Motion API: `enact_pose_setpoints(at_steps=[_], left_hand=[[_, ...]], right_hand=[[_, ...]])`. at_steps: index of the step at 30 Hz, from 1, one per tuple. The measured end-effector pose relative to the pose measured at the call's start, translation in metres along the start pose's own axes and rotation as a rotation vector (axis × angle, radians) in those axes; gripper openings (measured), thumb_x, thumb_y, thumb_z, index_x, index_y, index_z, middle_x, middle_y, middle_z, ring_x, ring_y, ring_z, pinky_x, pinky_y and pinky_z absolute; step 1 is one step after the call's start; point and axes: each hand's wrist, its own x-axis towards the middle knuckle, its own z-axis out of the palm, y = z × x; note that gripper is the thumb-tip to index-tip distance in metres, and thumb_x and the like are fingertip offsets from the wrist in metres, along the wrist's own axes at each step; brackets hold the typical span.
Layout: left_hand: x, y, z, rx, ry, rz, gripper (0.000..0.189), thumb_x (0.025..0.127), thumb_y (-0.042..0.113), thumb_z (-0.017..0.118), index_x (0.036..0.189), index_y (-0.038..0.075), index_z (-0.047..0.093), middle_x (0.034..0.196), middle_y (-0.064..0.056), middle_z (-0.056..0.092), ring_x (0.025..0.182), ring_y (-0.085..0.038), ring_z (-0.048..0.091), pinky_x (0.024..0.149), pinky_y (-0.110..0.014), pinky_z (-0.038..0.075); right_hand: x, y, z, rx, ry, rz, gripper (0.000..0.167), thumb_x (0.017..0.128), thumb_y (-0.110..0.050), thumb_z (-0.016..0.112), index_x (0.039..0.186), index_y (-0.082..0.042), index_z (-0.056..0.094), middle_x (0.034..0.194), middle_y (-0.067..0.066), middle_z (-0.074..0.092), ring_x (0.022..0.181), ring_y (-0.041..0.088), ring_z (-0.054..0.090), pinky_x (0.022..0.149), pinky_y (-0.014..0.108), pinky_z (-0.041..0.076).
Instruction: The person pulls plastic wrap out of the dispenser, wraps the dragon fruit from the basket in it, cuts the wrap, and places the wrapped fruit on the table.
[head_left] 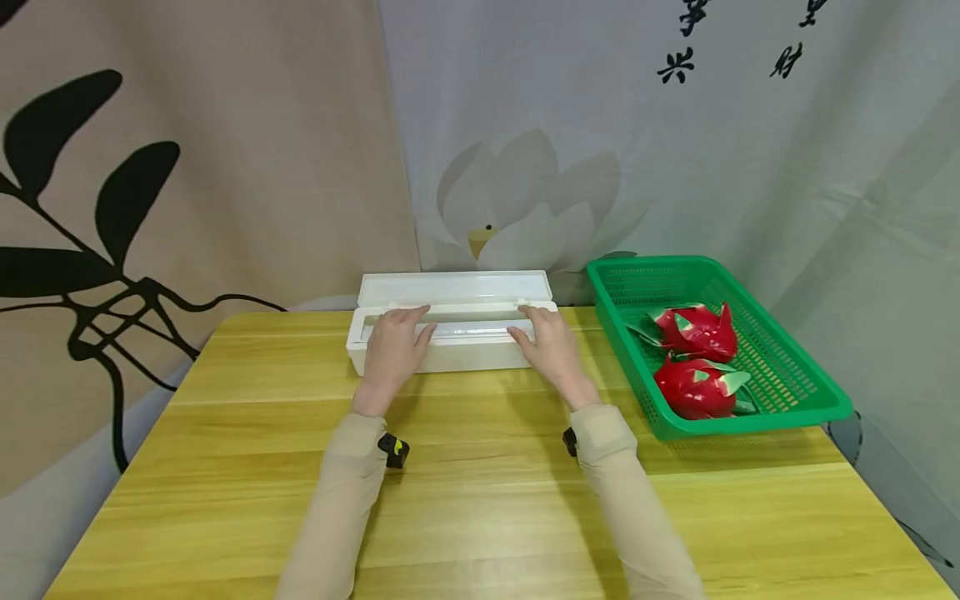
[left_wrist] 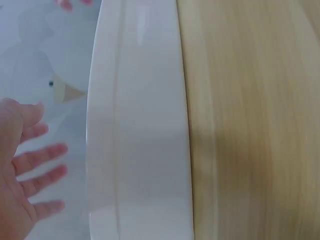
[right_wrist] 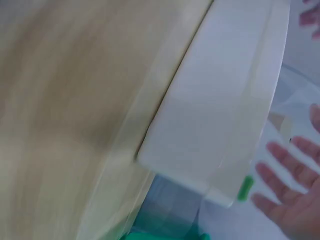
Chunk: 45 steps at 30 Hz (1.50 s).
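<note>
A long white box (head_left: 474,358), which looks like a cling film dispenser, stands at the table's far side with its lid (head_left: 454,288) raised behind it. A shiny clear strip (head_left: 476,328) runs along the inside. My left hand (head_left: 393,350) is over the box's left part, fingers extended forward, thumb turned inward. Over the right part is my right hand (head_left: 551,348), held much the same way. Both wrist views show the fingers spread and holding nothing, beside the box's smooth white side (left_wrist: 150,125). Whether any fingertip touches the box I cannot tell.
A green plastic basket (head_left: 757,423) stands at the right, holding two red dragon fruits (head_left: 697,388) with green-tipped scales. The wooden table (head_left: 480,500) ends at a curtain (head_left: 300,167) just behind the box.
</note>
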Motion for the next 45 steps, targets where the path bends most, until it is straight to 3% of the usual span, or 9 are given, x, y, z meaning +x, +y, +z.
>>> enact_pose_setpoints(at_steps=[2, 5, 12, 15, 23, 27, 32, 40, 45], left_hand=[[0.001, -0.009, -0.004, -0.018, 0.016, 0.042, 0.033, 0.094, 0.022, 0.060, 0.121, 0.005, 0.064, 0.118, -0.017, 0.067, 0.112, -0.039, 0.059, 0.098, -0.052, 0.047], [0.001, -0.024, -0.011, -0.022, -0.022, 0.085, 0.029, 0.092, 0.016, 0.063, 0.117, 0.003, 0.066, 0.115, -0.017, 0.068, 0.107, -0.041, 0.060, 0.092, -0.051, 0.050], [0.000, -0.060, -0.024, -0.003, -0.207, 0.102, 0.028, 0.095, 0.016, 0.057, 0.119, 0.002, 0.064, 0.120, -0.017, 0.066, 0.110, -0.039, 0.060, 0.102, -0.054, 0.041], [-0.002, -0.069, -0.028, -0.009, -0.245, 0.087, 0.028, 0.096, 0.015, 0.055, 0.119, 0.002, 0.064, 0.124, -0.017, 0.064, 0.114, -0.039, 0.058, 0.105, -0.055, 0.038], [-0.002, -0.075, -0.031, 0.008, -0.245, 0.068, 0.024, 0.096, 0.014, 0.055, 0.113, 0.004, 0.068, 0.117, -0.018, 0.067, 0.112, -0.041, 0.056, 0.097, -0.056, 0.043], [-0.001, -0.077, -0.028, 0.024, -0.235, 0.065, 0.022, 0.095, 0.016, 0.057, 0.110, 0.005, 0.070, 0.106, -0.016, 0.068, 0.095, -0.034, 0.059, 0.078, -0.047, 0.049], [0.001, -0.080, -0.023, 0.013, -0.197, 0.070, 0.022, 0.095, 0.018, 0.058, 0.106, 0.004, 0.070, 0.093, -0.014, 0.064, 0.077, -0.026, 0.056, 0.063, -0.036, 0.045], [0.003, -0.085, -0.019, -0.086, -0.214, 0.011, 0.027, 0.095, 0.019, 0.058, 0.114, 0.003, 0.065, 0.106, -0.016, 0.063, 0.097, -0.033, 0.059, 0.082, -0.049, 0.045], [0.006, -0.085, -0.017, -0.105, -0.190, -0.003, 0.025, 0.094, 0.014, 0.057, 0.115, 0.001, 0.065, 0.104, -0.017, 0.062, 0.094, -0.032, 0.059, 0.080, -0.047, 0.044]], right_hand=[[0.004, 0.006, -0.004, 0.036, -0.013, -0.007, 0.039, 0.094, -0.028, 0.060, 0.124, -0.003, 0.060, 0.117, 0.016, 0.066, 0.108, 0.034, 0.061, 0.090, 0.046, 0.052], [0.008, 0.017, -0.009, 0.027, -0.053, -0.025, 0.033, 0.093, -0.022, 0.062, 0.119, -0.003, 0.064, 0.113, 0.014, 0.069, 0.102, 0.033, 0.063, 0.085, 0.045, 0.053], [0.014, 0.036, -0.014, -0.025, -0.150, -0.051, 0.024, 0.090, -0.018, 0.065, 0.109, -0.004, 0.070, 0.107, 0.012, 0.072, 0.100, 0.034, 0.061, 0.084, 0.044, 0.052], [0.015, 0.039, -0.014, -0.012, -0.158, -0.071, 0.020, 0.088, -0.015, 0.067, 0.104, -0.004, 0.073, 0.104, 0.012, 0.073, 0.101, 0.034, 0.059, 0.085, 0.044, 0.051], [0.020, 0.043, -0.014, -0.029, -0.146, -0.116, 0.011, 0.087, -0.011, 0.068, 0.091, -0.005, 0.076, 0.093, 0.011, 0.074, 0.094, 0.031, 0.059, 0.084, 0.041, 0.051], [0.024, 0.043, -0.012, -0.038, -0.156, -0.117, 0.011, 0.088, -0.011, 0.067, 0.091, -0.004, 0.075, 0.091, 0.011, 0.073, 0.091, 0.030, 0.057, 0.081, 0.039, 0.051], [0.027, 0.044, -0.007, -0.025, -0.151, -0.088, 0.014, 0.091, -0.013, 0.063, 0.091, -0.003, 0.073, 0.089, 0.012, 0.071, 0.085, 0.028, 0.055, 0.075, 0.037, 0.050], [0.030, 0.043, -0.009, 0.020, -0.208, -0.054, 0.019, 0.094, -0.016, 0.059, 0.095, -0.002, 0.071, 0.090, 0.013, 0.070, 0.087, 0.027, 0.053, 0.075, 0.036, 0.047], [0.031, 0.042, -0.012, 0.049, -0.252, -0.048, 0.018, 0.093, -0.017, 0.061, 0.096, -0.001, 0.070, 0.094, 0.014, 0.069, 0.091, 0.028, 0.052, 0.078, 0.037, 0.047]])
